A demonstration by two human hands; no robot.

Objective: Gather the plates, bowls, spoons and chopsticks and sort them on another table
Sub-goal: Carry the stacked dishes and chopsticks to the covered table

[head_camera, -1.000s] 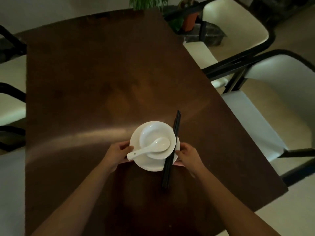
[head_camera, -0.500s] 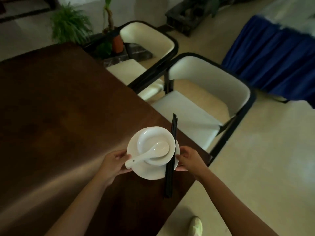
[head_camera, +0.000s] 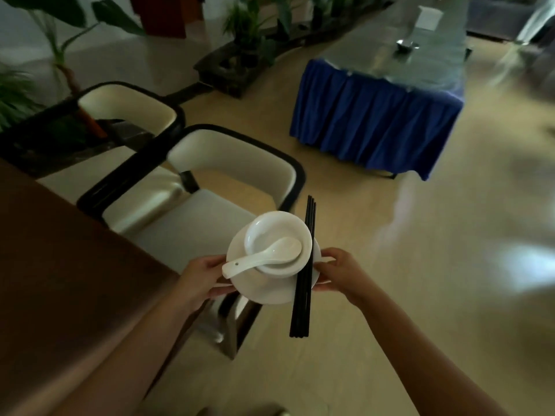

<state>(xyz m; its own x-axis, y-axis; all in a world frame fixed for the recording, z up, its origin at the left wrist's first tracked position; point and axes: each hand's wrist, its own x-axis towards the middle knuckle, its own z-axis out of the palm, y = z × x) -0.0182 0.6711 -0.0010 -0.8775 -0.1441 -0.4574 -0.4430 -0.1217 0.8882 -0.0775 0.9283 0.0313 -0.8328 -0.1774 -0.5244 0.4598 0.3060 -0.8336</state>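
I carry a stack of white plates [head_camera: 264, 291] in the air, past the corner of the brown table [head_camera: 60, 265]. A white bowl [head_camera: 270, 226] rests on the stack with a white spoon [head_camera: 264, 256] lying in it, handle pointing left. Black chopsticks [head_camera: 303, 283] lie across the plates' right side. My left hand [head_camera: 201, 276] grips the stack's left rim and my right hand [head_camera: 341, 273] grips its right rim. Something pink shows under the plates at both hands.
Two cream chairs with black frames [head_camera: 228, 172] stand beside the brown table. A long table with a blue skirt [head_camera: 375, 115] and a glass top stands ahead on the right, across open beige floor [head_camera: 420, 265]. Potted plants [head_camera: 249, 22] line the far wall.
The stack has been lifted off the brown table and carried to the right, beyond its edge. The view has turned right, bringing the blue-skirted table into sight.
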